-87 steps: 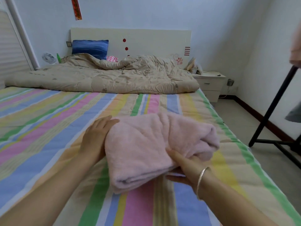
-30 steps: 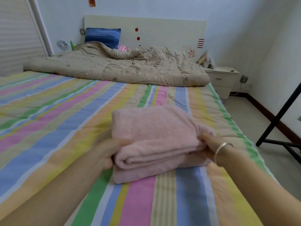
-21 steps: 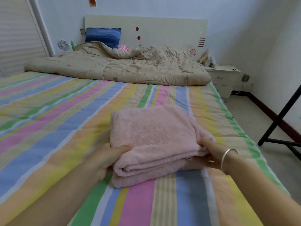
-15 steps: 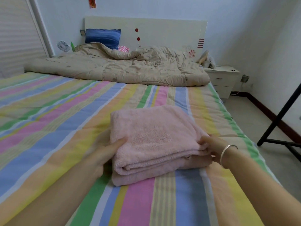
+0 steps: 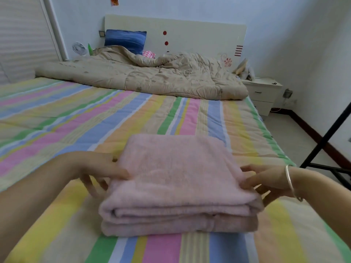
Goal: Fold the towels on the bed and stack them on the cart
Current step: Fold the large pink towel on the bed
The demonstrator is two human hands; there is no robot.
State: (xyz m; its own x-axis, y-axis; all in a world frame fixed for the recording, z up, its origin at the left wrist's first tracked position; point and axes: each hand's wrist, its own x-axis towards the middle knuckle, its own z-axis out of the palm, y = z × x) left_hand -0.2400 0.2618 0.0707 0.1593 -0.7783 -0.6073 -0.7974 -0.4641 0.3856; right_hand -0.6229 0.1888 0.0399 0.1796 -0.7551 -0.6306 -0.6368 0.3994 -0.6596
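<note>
Head view: pink towel (image 5: 178,179) nearer.

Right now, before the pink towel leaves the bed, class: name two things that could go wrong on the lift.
1. The towel lies in loose thick layers, and the left hand and right hand touch only its side edges; lifted so, the middle may sag and the fold open.
2. The frame stands near the right side of the bed; a swing that way might snag the towel.
</note>
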